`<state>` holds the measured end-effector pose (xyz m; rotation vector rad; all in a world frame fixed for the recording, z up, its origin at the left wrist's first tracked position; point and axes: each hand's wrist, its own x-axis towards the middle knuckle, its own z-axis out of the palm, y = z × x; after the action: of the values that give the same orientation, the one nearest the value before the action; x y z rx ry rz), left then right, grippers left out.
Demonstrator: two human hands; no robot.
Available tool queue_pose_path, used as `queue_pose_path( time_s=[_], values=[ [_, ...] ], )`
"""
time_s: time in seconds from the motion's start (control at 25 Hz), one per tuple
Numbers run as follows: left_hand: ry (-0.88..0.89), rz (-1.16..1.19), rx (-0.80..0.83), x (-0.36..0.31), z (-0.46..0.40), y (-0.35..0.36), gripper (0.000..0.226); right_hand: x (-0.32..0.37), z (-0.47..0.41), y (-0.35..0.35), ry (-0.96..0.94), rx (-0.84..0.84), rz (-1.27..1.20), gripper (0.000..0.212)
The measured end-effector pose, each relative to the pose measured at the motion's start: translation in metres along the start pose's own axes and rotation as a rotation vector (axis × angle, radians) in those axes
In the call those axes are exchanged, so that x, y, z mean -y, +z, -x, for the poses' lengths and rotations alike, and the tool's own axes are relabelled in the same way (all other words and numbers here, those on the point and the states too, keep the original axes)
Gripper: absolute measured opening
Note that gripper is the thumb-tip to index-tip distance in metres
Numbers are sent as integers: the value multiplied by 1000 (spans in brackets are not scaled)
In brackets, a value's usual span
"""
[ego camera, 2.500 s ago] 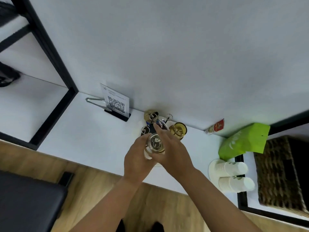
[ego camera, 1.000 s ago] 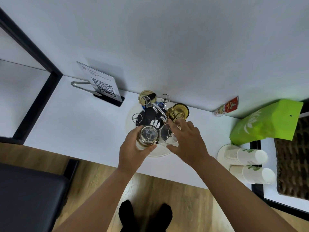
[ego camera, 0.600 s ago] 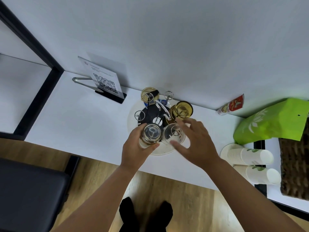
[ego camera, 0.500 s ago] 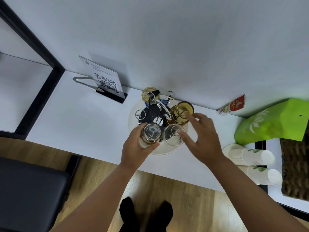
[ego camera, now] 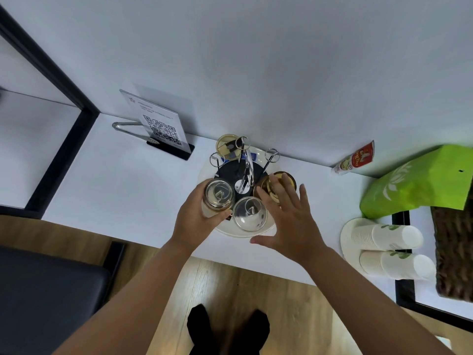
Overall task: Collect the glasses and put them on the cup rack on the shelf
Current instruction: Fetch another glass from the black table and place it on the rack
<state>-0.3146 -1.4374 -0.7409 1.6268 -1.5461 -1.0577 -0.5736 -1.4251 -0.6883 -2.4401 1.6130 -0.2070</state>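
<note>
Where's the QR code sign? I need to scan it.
In the head view, the QR code sign stands at the shelf's back left, against the wall, left of the cup rack.

- On the clear sign stand (ego camera: 160, 125) at the back of the counter (ego camera: 122, 190) we see a QR code, with a small star mark and a few lines of print above it; that print is too small for us to read.
- On the red and white packet (ego camera: 355, 158) leaning at the wall we make out only a few white letters, perhaps "ng ho"; we cannot read the whole word.
- On the green bag (ego camera: 419, 183) and the paper cups (ego camera: 384, 235) we see leaf motifs and no words.
</note>
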Motion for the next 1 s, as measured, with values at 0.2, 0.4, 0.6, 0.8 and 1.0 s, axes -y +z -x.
queue_pose_path(
  time_s=[0.2,0.4,0.6,0.8,1.0],
  values=[
    [17,-12,37,1,-5,-4,78,12,-4,11,41,-71,2,94],
    [40,-29,47,1,-9,-9,77,6,-12,11,46,-52,19,97],
    [36,-32,52,1,-6,-11,79,6,-13,13,62,-53,16,100],
    [21,-34,52,0,-6,-13,79,8,-18,12,84,-60,19,101],
    [6,-39,67,0,-4,-14,80,6,-16,13,89,-72,2,103]
  ],
)
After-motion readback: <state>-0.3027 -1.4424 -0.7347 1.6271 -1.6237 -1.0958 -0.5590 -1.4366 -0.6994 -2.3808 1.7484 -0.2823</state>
